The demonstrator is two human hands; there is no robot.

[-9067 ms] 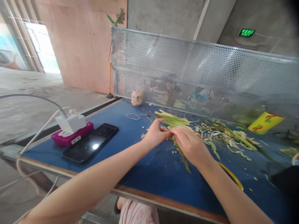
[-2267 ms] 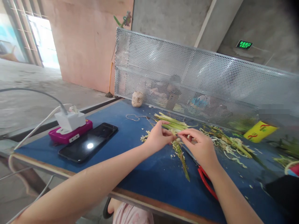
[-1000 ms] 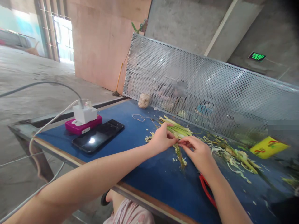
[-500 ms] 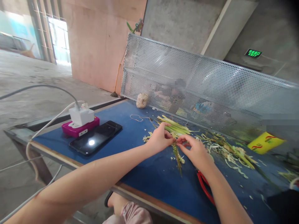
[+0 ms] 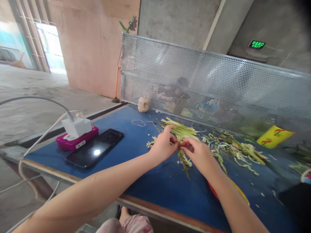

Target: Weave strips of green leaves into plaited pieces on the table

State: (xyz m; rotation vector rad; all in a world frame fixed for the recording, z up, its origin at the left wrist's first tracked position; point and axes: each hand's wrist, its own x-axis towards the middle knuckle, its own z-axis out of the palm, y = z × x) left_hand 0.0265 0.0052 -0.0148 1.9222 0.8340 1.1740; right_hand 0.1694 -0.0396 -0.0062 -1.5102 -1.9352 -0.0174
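My left hand point(image 5: 164, 145) and my right hand point(image 5: 195, 151) meet over the blue table, fingertips pinched on a bundle of yellow-green plant strips point(image 5: 184, 160). Its lower end, which looks plaited, hangs toward me; my fingers cover the upper part. Just behind the hands lies a pile of pale green stalks point(image 5: 181, 129). Small cream-coloured pieces point(image 5: 151, 142) are by my left wrist. Under my right forearm a tool with a red handle point(image 5: 213, 190) and a yellow edge is partly hidden, so its kind is unclear.
On the left are a black phone point(image 5: 104, 142), a magenta power strip point(image 5: 80, 139) and a white plug point(image 5: 76, 126) with cables. A perforated metal panel point(image 5: 155, 68) edges the table's back, near a whitish lump point(image 5: 144, 104). To the right lie plant shreds point(image 5: 239, 152) and a yellow packet point(image 5: 274, 136).
My view has shifted slightly. Both hands keep their pinch on the plant strips, nearly in the same place. My right forearm now covers the red handle differently, and a yellow edge shows.
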